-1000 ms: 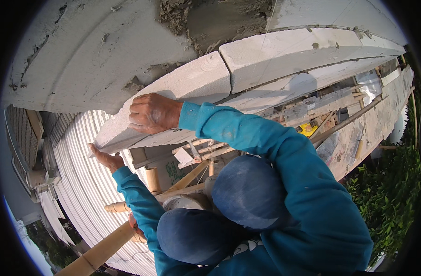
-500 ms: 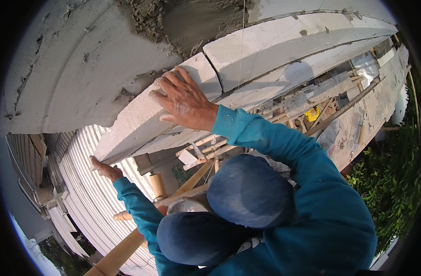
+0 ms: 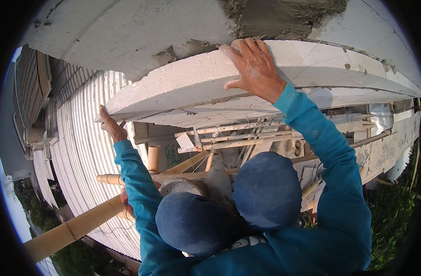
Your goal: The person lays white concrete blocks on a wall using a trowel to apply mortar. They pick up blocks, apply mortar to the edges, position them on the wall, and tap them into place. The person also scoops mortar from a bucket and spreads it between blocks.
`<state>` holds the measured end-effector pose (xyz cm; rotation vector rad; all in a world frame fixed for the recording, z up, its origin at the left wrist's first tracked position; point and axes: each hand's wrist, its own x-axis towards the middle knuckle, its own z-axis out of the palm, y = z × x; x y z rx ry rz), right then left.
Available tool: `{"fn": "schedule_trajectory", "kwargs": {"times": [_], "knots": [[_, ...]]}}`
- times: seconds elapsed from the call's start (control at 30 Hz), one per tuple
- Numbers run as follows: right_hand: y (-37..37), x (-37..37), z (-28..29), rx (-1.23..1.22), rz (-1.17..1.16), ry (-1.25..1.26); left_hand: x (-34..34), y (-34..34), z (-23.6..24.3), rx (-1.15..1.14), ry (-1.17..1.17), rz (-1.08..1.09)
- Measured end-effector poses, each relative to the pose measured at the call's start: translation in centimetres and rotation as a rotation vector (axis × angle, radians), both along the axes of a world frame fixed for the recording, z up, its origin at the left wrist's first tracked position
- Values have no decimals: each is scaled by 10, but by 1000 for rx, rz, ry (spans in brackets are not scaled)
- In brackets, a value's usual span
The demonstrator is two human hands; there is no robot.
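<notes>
A long, pale lightweight concrete block [image 3: 173, 82] lies on top of the wall [image 3: 206, 110], along its near edge. At the block's left end is my left hand [image 3: 113, 126], closed on the corner, with its thumb upward and the other fingers partly hidden. My right hand [image 3: 258, 69] grips the top edge farther right, fingers spread over the upper face and thumb against the front. It lies by the joint with the neighbouring block [image 3: 320, 57] and covers part of it. Grey wet mortar [image 3: 274, 18] spreads behind the blocks.
Below the wall are bamboo scaffold poles [image 3: 247, 138], a bucket [image 3: 185, 186] beside my knees and a plank platform [image 3: 385, 147] at the right. A thick bamboo pole [image 3: 74, 227] crosses the lower left above a corrugated roof [image 3: 81, 152]. A thin string [image 3: 307, 57] runs by the blocks.
The view has turned and the wall now lies more level across it. My right hand has moved right along the top edge to the joint; my left hand stays at the block's left end.
</notes>
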<state>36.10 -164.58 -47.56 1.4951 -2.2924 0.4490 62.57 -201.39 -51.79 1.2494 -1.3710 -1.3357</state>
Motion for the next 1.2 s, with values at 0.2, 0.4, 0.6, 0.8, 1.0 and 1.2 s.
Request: {"fn": "schedule_trajectory", "kwargs": {"times": [0.2,0.4,0.6,0.8,1.0,1.2], "knots": [[-6,1,16,112,-41,59,32,-36,-22,-12,-66,-38],[-10,2,22,211,-49,85,58,-36,-21,-55,-22,-224],[-11,5,29,210,-17,60,53,-26,-17,-115,24,-70],[-11,-1,27,228,-23,22,52,-23,-23,-152,1,-32],[-9,-6,20,217,-35,78,58,-23,-24,-117,16,-65],[-10,-4,23,244,-57,48,7,31,-30,137,219,75]]}}
